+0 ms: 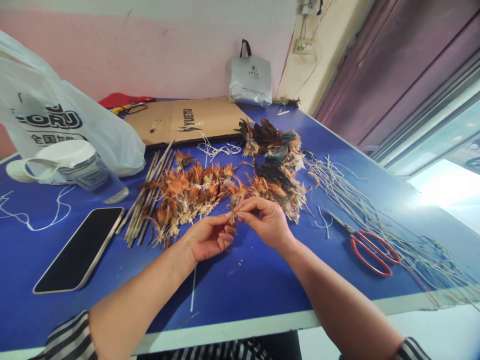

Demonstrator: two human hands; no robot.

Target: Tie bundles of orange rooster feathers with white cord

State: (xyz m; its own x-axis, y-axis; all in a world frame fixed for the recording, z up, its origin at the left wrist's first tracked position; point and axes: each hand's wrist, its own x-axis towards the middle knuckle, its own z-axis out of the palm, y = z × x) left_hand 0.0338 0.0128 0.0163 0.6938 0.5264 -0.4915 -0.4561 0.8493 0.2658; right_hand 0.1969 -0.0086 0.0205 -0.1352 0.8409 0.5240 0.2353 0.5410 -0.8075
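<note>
Just above the blue table, both hands meet at a small bunch of brown feathers (236, 194), its tips pointing away from me. My left hand (213, 236) pinches the base of the bunch between thumb and finger, the other fingers curled. From the right, my right hand (265, 220) pinches at the same base, thumb against forefinger. Whether a thread lies between the fingertips is too small to tell. Close beyond the hands lies a pile of orange-brown feather bunches (195, 187). Darker feather bunches (275, 180) lie to its right.
Thin sticks (148, 200), a phone (80, 250), a clear bottle (97, 175) and a plastic bag (101, 125) are on the left. Red-handled scissors (375, 252) and long strings (360, 200) lie right. Behind are flattened cardboard (165, 117) and a silver bag (249, 82).
</note>
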